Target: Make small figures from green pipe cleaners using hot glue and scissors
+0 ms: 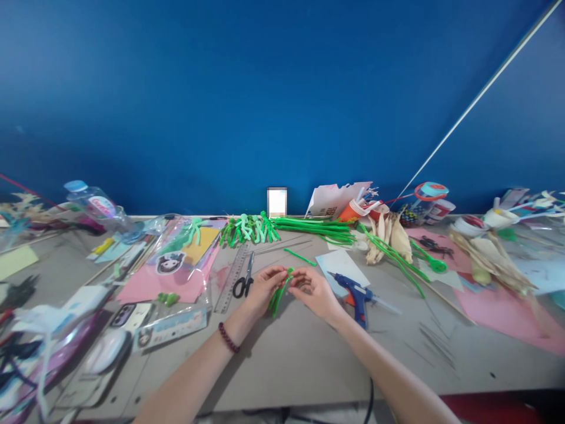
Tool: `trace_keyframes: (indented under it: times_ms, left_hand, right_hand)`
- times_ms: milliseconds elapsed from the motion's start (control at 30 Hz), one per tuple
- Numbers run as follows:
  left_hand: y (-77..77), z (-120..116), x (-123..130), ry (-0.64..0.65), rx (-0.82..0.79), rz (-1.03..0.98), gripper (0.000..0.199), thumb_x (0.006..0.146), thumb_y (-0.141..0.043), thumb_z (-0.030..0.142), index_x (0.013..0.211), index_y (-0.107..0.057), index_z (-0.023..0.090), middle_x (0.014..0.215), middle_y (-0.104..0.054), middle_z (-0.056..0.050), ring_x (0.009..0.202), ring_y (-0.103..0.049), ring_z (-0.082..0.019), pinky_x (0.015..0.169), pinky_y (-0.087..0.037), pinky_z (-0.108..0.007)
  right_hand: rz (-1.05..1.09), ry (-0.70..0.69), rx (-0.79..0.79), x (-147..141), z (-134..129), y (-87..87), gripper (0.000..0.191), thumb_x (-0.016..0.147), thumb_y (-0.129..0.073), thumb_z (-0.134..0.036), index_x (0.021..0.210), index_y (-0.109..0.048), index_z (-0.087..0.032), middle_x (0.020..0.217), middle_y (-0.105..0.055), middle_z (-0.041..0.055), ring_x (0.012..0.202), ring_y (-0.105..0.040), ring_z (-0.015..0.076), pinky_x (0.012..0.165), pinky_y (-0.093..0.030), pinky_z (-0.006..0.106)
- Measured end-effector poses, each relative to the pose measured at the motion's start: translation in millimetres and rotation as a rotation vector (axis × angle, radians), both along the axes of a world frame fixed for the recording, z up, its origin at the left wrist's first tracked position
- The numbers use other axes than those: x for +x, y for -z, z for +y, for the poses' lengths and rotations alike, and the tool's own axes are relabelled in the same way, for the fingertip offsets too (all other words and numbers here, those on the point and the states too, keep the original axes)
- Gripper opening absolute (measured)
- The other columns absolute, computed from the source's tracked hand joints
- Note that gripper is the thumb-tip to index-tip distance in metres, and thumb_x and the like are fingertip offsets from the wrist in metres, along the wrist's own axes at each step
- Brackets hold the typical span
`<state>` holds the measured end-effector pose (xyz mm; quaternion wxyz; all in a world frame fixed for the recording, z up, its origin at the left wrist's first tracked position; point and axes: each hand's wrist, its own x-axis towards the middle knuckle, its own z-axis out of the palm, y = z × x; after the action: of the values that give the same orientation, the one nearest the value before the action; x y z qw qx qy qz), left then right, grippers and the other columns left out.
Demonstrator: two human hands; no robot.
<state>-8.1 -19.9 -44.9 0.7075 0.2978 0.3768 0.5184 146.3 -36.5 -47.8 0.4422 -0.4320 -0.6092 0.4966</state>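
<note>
Near the middle of the grey table point(309, 377), my left hand point(268, 287) pinches green pipe cleaners point(277, 301), whose ends hang down below the fingers. My right hand point(311, 290) is at the top of the same green pieces, thumb and fingertips closed together on them. A single green pipe cleaner point(300, 257) lies just beyond the hands. Black scissors point(244, 282) and a clear ruler point(232, 280) lie left of my left hand. A blue glue gun point(358, 297) rests right of my right hand.
Behind the hands lie a bundle of green pipe cleaners point(315, 227) and several twisted green figures point(249, 228). A plastic bag with coloured paper point(176, 259) is on the left, near a bottle point(99, 206). Dried husks point(391, 238), cups and pink paper point(512, 315) are on the right.
</note>
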Motion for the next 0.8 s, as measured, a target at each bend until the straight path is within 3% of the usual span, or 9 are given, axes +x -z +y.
trace_keyframes:
  times_ms: [200, 567, 800]
  left_hand:
    - [5.6, 2.0, 0.0, -0.014, 0.034, 0.027, 0.021, 0.055, -0.080, 0.025, 0.068, -0.067, 0.013, 0.064, -0.063, -0.002, 0.054, -0.052, -0.008, 0.054, -0.041, -0.019]
    - [9.4, 2.2, 1.3, -0.111, 0.054, 0.103, 0.030, 0.055, -0.080, 0.027, 0.079, -0.066, 0.015, 0.063, -0.063, 0.001, 0.052, -0.051, -0.007, 0.051, -0.038, -0.019]
    - [5.1, -1.6, 4.4, -0.200, 0.133, 0.186, 0.030, 0.055, -0.080, 0.027, 0.079, -0.065, 0.015, 0.064, -0.064, 0.000, 0.057, -0.056, -0.009, 0.054, -0.043, -0.020]
  right_hand:
    - [-0.160, 0.101, 0.151, -1.2, -3.4, -2.8, 0.016, 0.077, -0.057, -0.024, 0.092, -0.061, -0.020, 0.083, -0.066, 0.0044, 0.068, -0.061, 0.0158, 0.066, -0.051, 0.030]
    - [0.017, 0.073, -0.128, -4.5, -1.3, 1.8, 0.023, 0.072, -0.063, -0.033, 0.090, -0.059, -0.020, 0.066, -0.057, -0.0023, 0.055, -0.056, 0.0125, 0.046, -0.046, 0.022]
    - [0.082, 0.030, -0.134, -5.7, 0.9, 9.6, 0.020, 0.072, -0.063, -0.028, 0.089, -0.058, -0.019, 0.063, -0.056, -0.0042, 0.057, -0.057, 0.0114, 0.056, -0.050, 0.025]
